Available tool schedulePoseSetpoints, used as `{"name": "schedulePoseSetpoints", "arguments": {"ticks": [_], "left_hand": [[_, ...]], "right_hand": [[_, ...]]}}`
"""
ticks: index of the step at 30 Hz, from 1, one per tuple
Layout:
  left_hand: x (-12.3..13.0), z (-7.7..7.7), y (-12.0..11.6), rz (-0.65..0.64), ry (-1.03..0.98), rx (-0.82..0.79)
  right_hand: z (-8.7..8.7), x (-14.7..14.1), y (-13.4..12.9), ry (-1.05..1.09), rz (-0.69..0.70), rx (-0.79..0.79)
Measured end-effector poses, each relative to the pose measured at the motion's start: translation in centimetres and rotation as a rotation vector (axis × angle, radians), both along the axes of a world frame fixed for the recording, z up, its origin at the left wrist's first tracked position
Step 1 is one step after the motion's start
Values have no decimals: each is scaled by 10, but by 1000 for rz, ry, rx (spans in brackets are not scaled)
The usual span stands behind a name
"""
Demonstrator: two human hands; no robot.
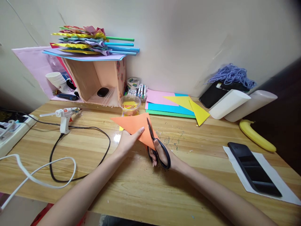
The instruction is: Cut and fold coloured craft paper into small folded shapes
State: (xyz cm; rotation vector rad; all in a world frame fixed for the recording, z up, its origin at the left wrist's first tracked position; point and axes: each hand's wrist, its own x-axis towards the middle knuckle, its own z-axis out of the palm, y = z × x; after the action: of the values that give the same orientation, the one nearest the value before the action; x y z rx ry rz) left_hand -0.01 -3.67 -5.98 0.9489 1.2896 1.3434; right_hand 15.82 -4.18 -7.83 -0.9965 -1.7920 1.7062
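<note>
My left hand (128, 139) pinches a sheet of orange paper (136, 125), its thumb on top and its fingers hidden underneath. The paper is roughly triangular, with one point reaching out to the left. In my right hand (162, 153) is a pair of black-handled scissors (165, 155), thumb and fingers through the loops. One blade lies over the paper near its right edge, pointing away from me. A narrow part of the orange paper shows to the right of that blade. Just behind the paper stands a clear plastic tub (129, 105) with yellow and orange paper scraps.
A white hot glue gun (64, 119) and its black cord lie left. Behind are a cardboard box (94, 78) topped with folded paper pieces, and coloured sheets (169, 108). White rolls (229, 103), a banana (256, 136) and a black phone (254, 169) sit right.
</note>
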Motion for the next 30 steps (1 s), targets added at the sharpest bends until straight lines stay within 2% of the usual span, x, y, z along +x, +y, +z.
{"name": "schedulePoseSetpoints", "arguments": {"ticks": [15,23,27,30], "left_hand": [[3,0,-3,18,-75,-21],[5,-4,-4,-1,-152,20],[9,-3,-8,-91,-217,3],[11,-4,-9,-99,-235,-5]], "right_hand": [[-10,-2,-5,96,-106,0],[-6,-3,-5,96,-79,10],[0,-1,-4,64,-72,79],[2,0,-4,48,-68,103]]}}
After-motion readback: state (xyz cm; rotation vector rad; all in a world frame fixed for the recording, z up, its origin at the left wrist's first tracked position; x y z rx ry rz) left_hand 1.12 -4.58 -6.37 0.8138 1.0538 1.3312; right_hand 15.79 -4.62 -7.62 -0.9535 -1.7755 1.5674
